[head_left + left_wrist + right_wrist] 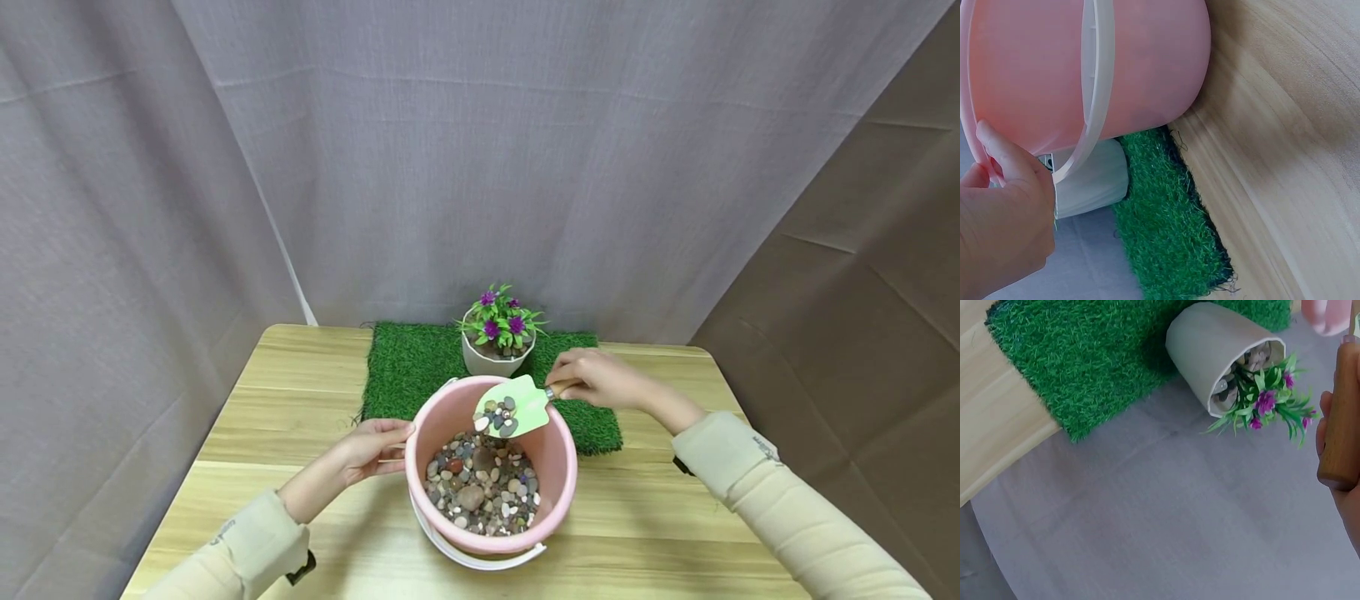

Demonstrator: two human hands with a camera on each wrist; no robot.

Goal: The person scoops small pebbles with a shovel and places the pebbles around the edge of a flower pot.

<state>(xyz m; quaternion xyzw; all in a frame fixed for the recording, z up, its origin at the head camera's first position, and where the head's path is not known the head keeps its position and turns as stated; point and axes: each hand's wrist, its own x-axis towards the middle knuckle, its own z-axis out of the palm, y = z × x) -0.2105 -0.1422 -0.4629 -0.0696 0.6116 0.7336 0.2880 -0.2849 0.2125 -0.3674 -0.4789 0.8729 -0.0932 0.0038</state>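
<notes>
A pink bucket (566, 479) stands at the front of the table, with many mixed pebbles (491, 493) lying in its bottom. On its left side my left hand (371, 450) pinches the rim between thumb and fingers, as the left wrist view shows. My right hand (600, 379) grips the wooden handle (1340, 419) of a small trowel. Its pale green blade (531, 406) is over the bucket's opening and carries several pebbles (497, 417). The bucket's white carrying handle (480, 563) hangs down on the near side.
Behind the bucket, a white flowerpot (487, 363) with a purple-flowered plant (501, 321) sits on a green artificial turf mat (416, 358). The wooden table (300, 392) backs onto a grey curtain (465, 183). Brown cloth (847, 333) hangs at the right.
</notes>
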